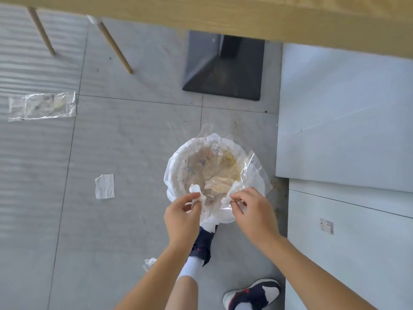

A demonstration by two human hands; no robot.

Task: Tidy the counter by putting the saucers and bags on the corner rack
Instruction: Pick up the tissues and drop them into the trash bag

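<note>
I look straight down at a small round bin (176,162) lined with a white plastic bag, standing on the grey tiled floor. Clear plastic wrap (252,171) and scraps lie inside it. My left hand (182,214) pinches a crumpled white tissue piece (196,192) over the bin's near rim. My right hand (254,211) pinches another white tissue piece (232,193) at the rim's right side. No saucers or corner rack are in view.
A clear plastic bag (42,106) lies on the floor at the left, a white paper scrap (104,186) nearer the bin. A wooden table edge (245,16) with its black base (223,68) is ahead. White cabinet panels (344,121) stand at right. My feet are below.
</note>
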